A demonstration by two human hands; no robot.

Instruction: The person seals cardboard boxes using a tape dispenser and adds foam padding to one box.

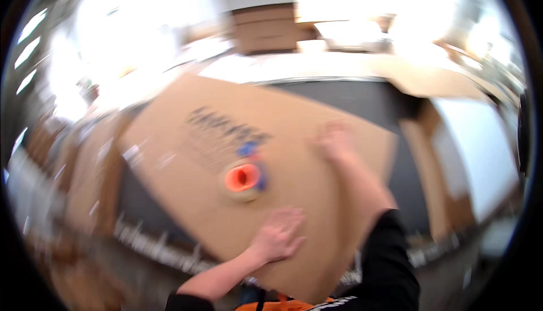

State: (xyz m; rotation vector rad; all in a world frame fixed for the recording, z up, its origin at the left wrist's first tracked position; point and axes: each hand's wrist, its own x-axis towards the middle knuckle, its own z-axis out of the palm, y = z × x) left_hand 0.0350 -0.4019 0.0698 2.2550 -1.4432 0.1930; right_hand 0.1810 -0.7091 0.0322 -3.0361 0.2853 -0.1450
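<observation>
Brown cardbd skewed, nr corner past tabletop front edge; L hand closer, R hand farther, both flat, ungripping.

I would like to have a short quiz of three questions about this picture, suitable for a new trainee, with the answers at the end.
1. Multiple choice: which colour is the core of the tape roll?
A) green
B) orange
C) black

2. True or false: the right hand is farther up in the picture than the left hand.

3. Fill the gap: the tape roll lies on a large brown sheet of ____.

Key:
1. B
2. True
3. cardboard
</observation>
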